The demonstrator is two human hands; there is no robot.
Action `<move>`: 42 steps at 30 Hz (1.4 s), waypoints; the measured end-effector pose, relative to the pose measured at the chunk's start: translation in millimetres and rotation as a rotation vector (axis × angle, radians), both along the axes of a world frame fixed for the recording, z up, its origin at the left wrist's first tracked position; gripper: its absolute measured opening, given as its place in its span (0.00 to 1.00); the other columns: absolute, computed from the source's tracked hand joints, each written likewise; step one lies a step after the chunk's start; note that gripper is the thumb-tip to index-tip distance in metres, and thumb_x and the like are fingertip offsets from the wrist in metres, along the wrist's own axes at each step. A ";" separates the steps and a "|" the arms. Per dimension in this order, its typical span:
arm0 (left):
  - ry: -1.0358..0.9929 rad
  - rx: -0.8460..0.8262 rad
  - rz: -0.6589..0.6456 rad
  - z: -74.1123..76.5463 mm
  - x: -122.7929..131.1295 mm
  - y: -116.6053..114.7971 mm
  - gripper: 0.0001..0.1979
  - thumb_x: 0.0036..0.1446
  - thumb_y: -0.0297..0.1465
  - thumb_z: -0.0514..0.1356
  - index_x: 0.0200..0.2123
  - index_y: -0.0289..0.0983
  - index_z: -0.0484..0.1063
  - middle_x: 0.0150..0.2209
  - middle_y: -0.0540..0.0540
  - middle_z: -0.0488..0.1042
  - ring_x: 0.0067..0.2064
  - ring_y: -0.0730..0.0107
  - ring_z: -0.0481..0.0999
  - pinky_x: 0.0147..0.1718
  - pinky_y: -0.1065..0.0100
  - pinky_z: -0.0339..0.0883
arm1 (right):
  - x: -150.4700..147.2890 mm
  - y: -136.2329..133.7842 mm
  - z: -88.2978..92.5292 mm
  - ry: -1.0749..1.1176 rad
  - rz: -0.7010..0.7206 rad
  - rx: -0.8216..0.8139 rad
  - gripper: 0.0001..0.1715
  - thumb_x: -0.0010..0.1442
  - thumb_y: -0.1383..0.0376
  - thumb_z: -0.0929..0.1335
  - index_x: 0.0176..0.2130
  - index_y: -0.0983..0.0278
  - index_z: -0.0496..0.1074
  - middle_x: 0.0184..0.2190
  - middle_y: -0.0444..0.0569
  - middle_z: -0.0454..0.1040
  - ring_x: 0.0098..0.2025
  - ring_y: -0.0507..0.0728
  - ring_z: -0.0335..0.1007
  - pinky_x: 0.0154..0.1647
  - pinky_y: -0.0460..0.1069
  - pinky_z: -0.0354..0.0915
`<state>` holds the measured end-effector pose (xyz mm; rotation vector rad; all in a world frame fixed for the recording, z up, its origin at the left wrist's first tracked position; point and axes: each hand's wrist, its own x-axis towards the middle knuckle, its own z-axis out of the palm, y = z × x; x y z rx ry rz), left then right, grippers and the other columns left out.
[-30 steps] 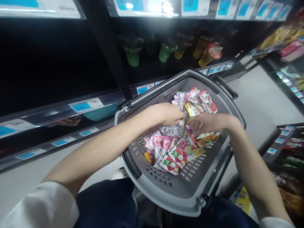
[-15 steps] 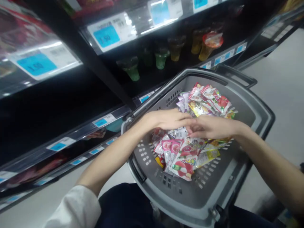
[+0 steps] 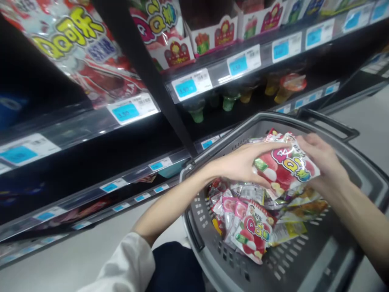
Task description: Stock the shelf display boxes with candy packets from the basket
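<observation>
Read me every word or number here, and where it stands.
"QQ糖": held packet, lying packet in the basket, shelved packet.
"旺仔", apparently: the lying packet.
"QQ可乐", "软糖": large bag, upper left.
"3.50", faintly: price tag below that bag.
Other price tags and small print: too blurred.

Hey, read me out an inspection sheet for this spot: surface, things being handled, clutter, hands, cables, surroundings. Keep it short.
Surface: grey basket with slotted walls and floor.
Things being handled: red-and-white QQ packet, raised above the basket's contents, print facing the camera.
Clutter: loose packets overlapping in the basket, including a second QQ packet, pink packets and a yellow packet.
Hands: left hand grips one end of the raised packet; right hand holds the other.
Cables: nothing seen.
Surroundings: dark shelving with price labels, display boxes and lidded cups; pale floor beside it.
</observation>
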<state>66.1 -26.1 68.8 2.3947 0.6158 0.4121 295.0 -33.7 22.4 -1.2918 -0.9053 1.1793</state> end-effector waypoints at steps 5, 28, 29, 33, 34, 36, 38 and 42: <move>-0.120 0.054 0.184 -5.8 5.1 -3.7 0.47 0.57 0.39 0.68 0.72 0.40 0.47 0.72 0.37 0.56 0.71 0.50 0.59 0.68 0.52 0.59 | -2.6 -3.1 13.9 0.056 0.328 -0.005 0.30 0.60 0.38 0.64 0.48 0.56 0.74 0.44 0.56 0.78 0.59 0.72 0.71 0.59 0.69 0.67; -0.529 -0.047 0.398 -33.2 15.6 4.2 0.60 0.42 0.39 0.77 0.73 0.45 0.47 0.73 0.38 0.52 0.72 0.44 0.58 0.71 0.48 0.53 | -25.7 -15.8 10.8 0.350 0.278 0.061 0.18 0.61 0.54 0.74 0.49 0.58 0.77 0.50 0.47 0.81 0.57 0.62 0.76 0.59 0.61 0.73; -0.530 -0.055 0.402 -33.2 15.9 4.0 0.60 0.42 0.39 0.77 0.73 0.45 0.48 0.73 0.38 0.52 0.72 0.44 0.58 0.71 0.48 0.53 | -25.9 -16.0 10.9 0.344 0.274 0.060 0.18 0.61 0.54 0.74 0.49 0.58 0.77 0.50 0.47 0.81 0.56 0.62 0.76 0.58 0.61 0.74; -0.531 -0.048 0.397 -34.4 16.8 4.3 0.59 0.42 0.40 0.77 0.72 0.44 0.49 0.74 0.38 0.51 0.72 0.43 0.56 0.71 0.48 0.51 | -26.6 -16.5 11.3 0.320 0.266 0.056 0.20 0.59 0.52 0.75 0.47 0.58 0.76 0.49 0.49 0.81 0.55 0.62 0.77 0.56 0.61 0.75; -0.530 -0.039 0.393 -35.0 16.8 4.4 0.59 0.43 0.41 0.77 0.72 0.45 0.48 0.74 0.38 0.50 0.72 0.43 0.56 0.71 0.48 0.50 | -26.6 -16.5 11.0 0.315 0.267 0.057 0.20 0.59 0.52 0.75 0.47 0.58 0.76 0.49 0.49 0.81 0.55 0.62 0.77 0.55 0.61 0.75; -0.519 -0.010 0.384 -36.7 16.7 4.8 0.59 0.44 0.43 0.76 0.73 0.45 0.47 0.74 0.38 0.50 0.72 0.43 0.56 0.71 0.48 0.50 | -26.6 -16.5 10.0 0.307 0.270 0.061 0.20 0.58 0.52 0.76 0.47 0.58 0.76 0.49 0.50 0.81 0.55 0.63 0.77 0.55 0.61 0.75; -0.499 0.034 0.373 -38.9 15.7 5.7 0.58 0.46 0.45 0.75 0.73 0.46 0.45 0.73 0.37 0.52 0.71 0.44 0.57 0.70 0.47 0.52 | -26.5 -16.5 8.6 0.298 0.268 0.064 0.21 0.58 0.52 0.76 0.48 0.58 0.76 0.49 0.50 0.81 0.55 0.64 0.77 0.54 0.62 0.75; -0.452 0.150 0.375 -42.7 10.5 10.4 0.56 0.48 0.50 0.72 0.72 0.47 0.46 0.70 0.36 0.53 0.67 0.46 0.61 0.65 0.49 0.61 | -27.2 -16.1 7.3 0.287 0.243 0.079 0.24 0.59 0.52 0.75 0.52 0.57 0.74 0.51 0.50 0.80 0.57 0.64 0.75 0.55 0.64 0.74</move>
